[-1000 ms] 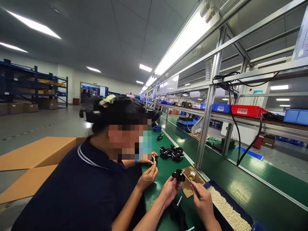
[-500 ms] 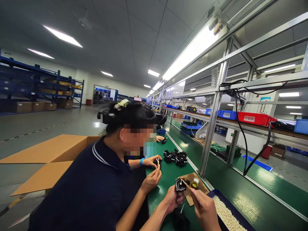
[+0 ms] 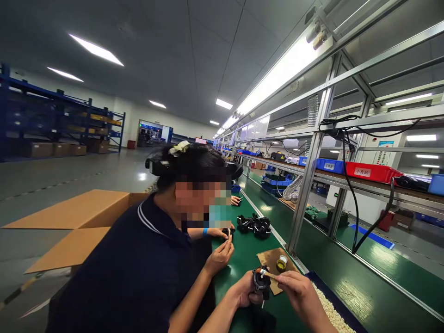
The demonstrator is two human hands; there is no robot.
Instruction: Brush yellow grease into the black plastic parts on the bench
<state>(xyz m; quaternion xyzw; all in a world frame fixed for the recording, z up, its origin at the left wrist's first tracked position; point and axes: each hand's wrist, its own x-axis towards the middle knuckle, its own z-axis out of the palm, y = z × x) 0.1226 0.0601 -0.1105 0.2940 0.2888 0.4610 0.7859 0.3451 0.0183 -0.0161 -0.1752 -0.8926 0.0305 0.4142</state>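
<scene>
My left hand (image 3: 243,290) is closed around a black round housing (image 3: 261,283) with a hollow face. A short white pin sticks out below it. Between the fingertips of my right hand (image 3: 299,289) is a small wooden-handled brush (image 3: 272,275). Its tip reaches the open face of the housing, where fine detail is too small to make out. Just beyond the housing, a small open jar (image 3: 281,264) of yellowish paste stands on a piece of brown cardboard (image 3: 266,257).
A co-worker (image 3: 138,273) leans in on the left, both hands on a small black part. Several black parts with white pins (image 3: 255,225) lie on the green bench (image 3: 227,296). At right is a dark tray (image 3: 347,305) of small cream-coloured pieces. A metal post (image 3: 305,194) rises behind.
The housing has turned in my left hand, and its open face shows less. My right hand has shifted slightly right, with the brush now lying flatter across the housing.
</scene>
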